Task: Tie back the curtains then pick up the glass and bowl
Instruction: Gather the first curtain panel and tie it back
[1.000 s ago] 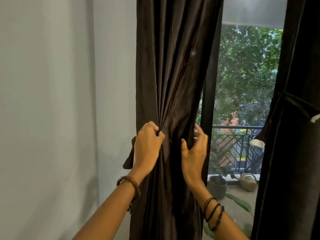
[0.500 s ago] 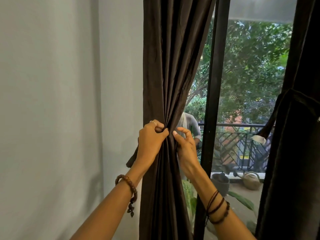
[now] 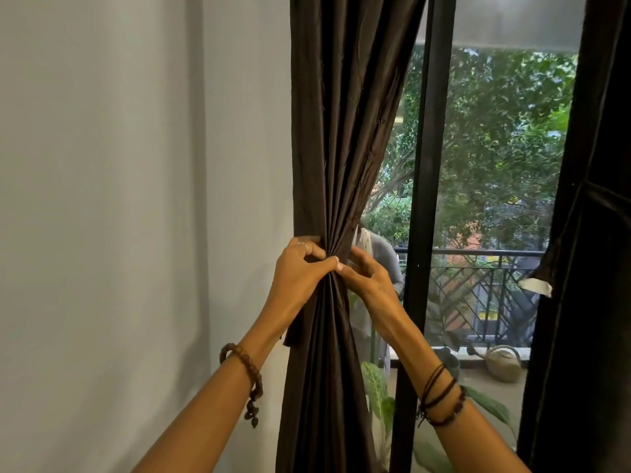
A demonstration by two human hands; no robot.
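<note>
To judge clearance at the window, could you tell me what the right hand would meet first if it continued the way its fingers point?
Probably the gathered dark curtain: the right hand already touches it, fingers pointing up-left into the bunch beside the left hand.

Both arms raised — left hand (image 3: 300,271) and right hand (image 3: 367,276) clenched, fingertips meeting.

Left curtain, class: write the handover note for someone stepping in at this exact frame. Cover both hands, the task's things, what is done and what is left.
Left hand: grips the gathered left curtain at its waist.
Right hand: fingers curled onto the same bunch from the window side.
Right curtain: already cinched by a tie-back.
Glass and bowl: not in view.
Done: left curtain bunched clear of the window frame.
Left: fasten its tie, then find and pick up glass and bowl.
</note>
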